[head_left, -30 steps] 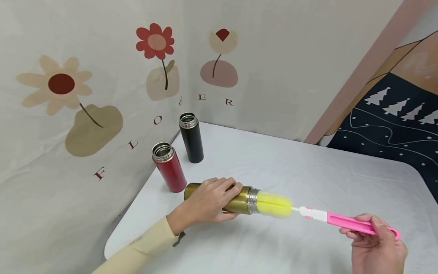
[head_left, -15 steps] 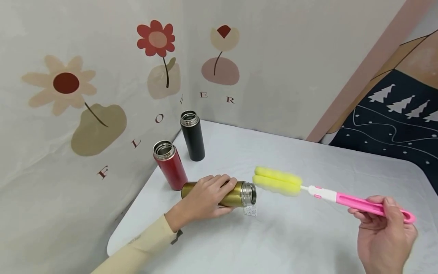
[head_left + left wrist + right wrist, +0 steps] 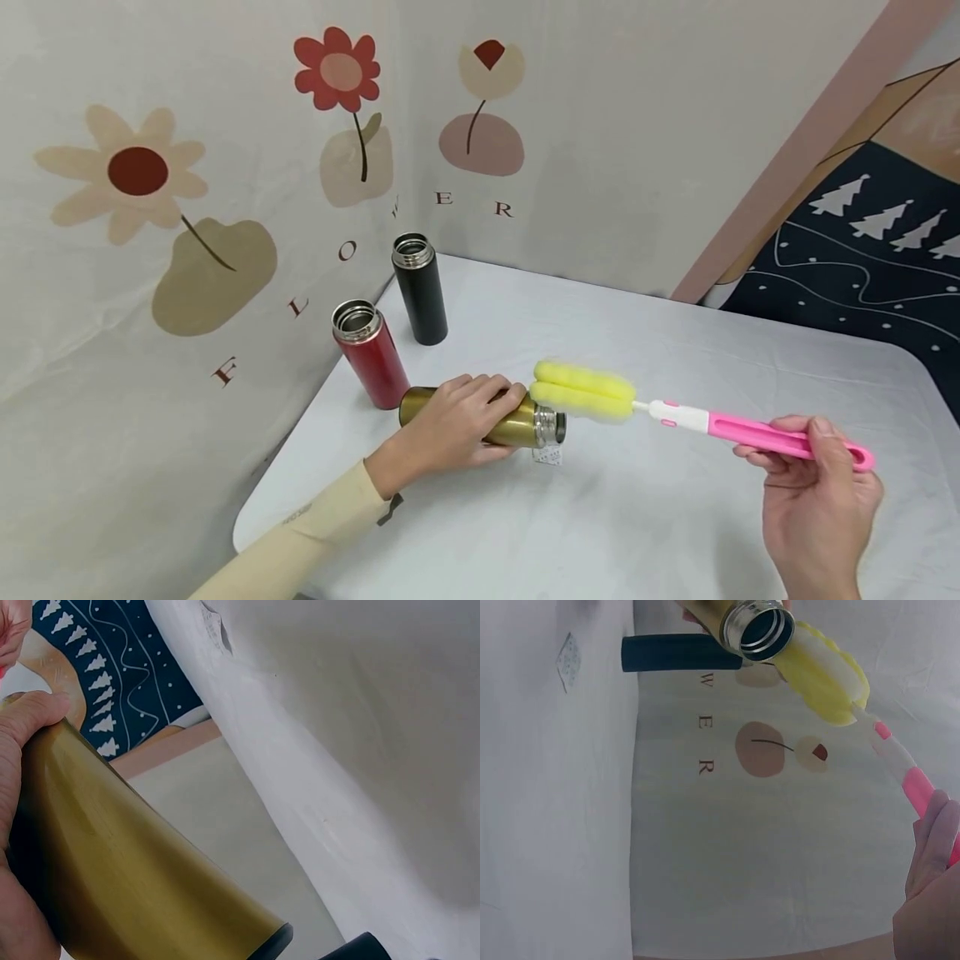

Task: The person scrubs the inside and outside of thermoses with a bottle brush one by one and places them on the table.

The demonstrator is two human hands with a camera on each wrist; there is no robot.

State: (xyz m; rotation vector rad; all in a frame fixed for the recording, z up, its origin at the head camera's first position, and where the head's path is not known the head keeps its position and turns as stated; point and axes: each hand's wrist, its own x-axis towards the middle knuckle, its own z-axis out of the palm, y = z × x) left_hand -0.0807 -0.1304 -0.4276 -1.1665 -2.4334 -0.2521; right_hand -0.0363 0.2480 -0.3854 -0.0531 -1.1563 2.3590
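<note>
My left hand [image 3: 457,425] grips a gold thermos bottle [image 3: 513,427] around its body, tilted on its side with the steel mouth facing right. In the right wrist view the bottle's open mouth [image 3: 759,631] shows a dark inside. A bottle brush [image 3: 738,431] is held by its pink handle in my right hand [image 3: 817,492]. Its yellow sponge head [image 3: 581,390] is outside the bottle, above and beside the neck in the head view; whether it touches the bottle I cannot tell. The left wrist view shows my thumb [image 3: 41,712] along the gold body [image 3: 142,847].
A red bottle [image 3: 371,358] without a lid stands left of the gold one. Behind it is a black lidless bottle [image 3: 422,292]. A small printed paper [image 3: 548,455] lies on the white table [image 3: 637,517]. Fabric walls [image 3: 600,150] rise at the left and back.
The brush head has come out of the gold bottle's mouth and risen, then shifted left over the neck. The gold bottle has moved slightly left and up in view, uncovering the printed paper.
</note>
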